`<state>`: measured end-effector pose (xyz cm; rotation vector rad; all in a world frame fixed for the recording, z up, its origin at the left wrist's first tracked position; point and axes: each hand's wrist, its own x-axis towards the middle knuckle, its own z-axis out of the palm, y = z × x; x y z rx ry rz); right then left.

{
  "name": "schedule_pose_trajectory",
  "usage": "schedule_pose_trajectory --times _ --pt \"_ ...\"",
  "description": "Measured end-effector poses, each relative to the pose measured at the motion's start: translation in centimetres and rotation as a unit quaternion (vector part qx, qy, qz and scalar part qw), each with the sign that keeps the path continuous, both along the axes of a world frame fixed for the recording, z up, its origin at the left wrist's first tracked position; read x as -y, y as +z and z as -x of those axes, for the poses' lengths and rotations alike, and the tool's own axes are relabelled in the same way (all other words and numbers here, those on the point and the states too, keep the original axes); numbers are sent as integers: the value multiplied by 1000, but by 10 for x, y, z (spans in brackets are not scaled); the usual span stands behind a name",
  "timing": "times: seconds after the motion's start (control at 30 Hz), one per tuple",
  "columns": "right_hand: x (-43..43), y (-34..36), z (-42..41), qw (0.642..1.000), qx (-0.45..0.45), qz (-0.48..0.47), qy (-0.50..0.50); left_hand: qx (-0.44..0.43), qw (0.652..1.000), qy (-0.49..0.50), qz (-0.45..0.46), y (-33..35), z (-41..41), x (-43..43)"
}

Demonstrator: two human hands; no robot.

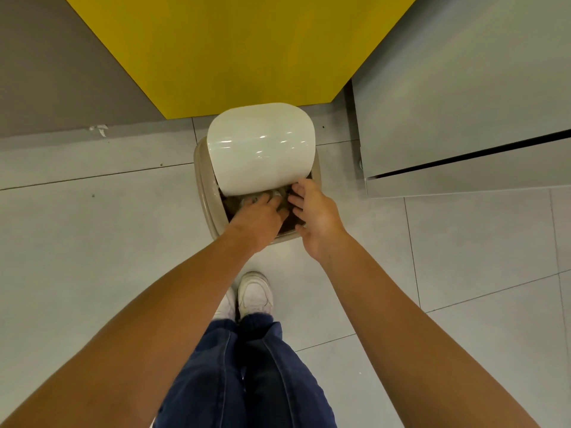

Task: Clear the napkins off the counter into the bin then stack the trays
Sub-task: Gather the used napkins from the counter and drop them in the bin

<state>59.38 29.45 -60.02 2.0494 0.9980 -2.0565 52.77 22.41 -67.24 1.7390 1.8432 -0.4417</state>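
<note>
A beige bin point(202, 193) stands on the floor below me, its white lid point(261, 146) tipped up toward the far side. My left hand point(258, 219) reaches into the opening, fingers down on crumpled whitish napkins point(278, 192) inside. Whether the fingers still grip the napkins is hidden. My right hand point(315, 217) hovers over the bin's right rim with fingers spread and nothing in it. No trays or counter top appear in this view.
A yellow panel point(234, 47) rises behind the bin. A grey cabinet point(463, 103) with a dark gap stands at the right. Grey floor tiles point(92, 227) surround the bin. My white shoes point(255, 293) and blue trousers are just behind it.
</note>
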Motion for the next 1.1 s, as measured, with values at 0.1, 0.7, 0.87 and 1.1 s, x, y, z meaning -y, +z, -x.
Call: schedule_pose_trajectory --times 0.1,0.7,0.87,1.1 --pt "0 0 0 1000 1 1 -6 15 999 18 -28 2 0 2" --pt "27 105 4 998 25 -10 59 168 933 266 -173 140 12 51" --pt "28 186 18 984 23 -78 160 150 921 293 -206 221 30 59" --pt "25 304 40 938 -25 -212 272 131 882 334 -305 353 57 64"
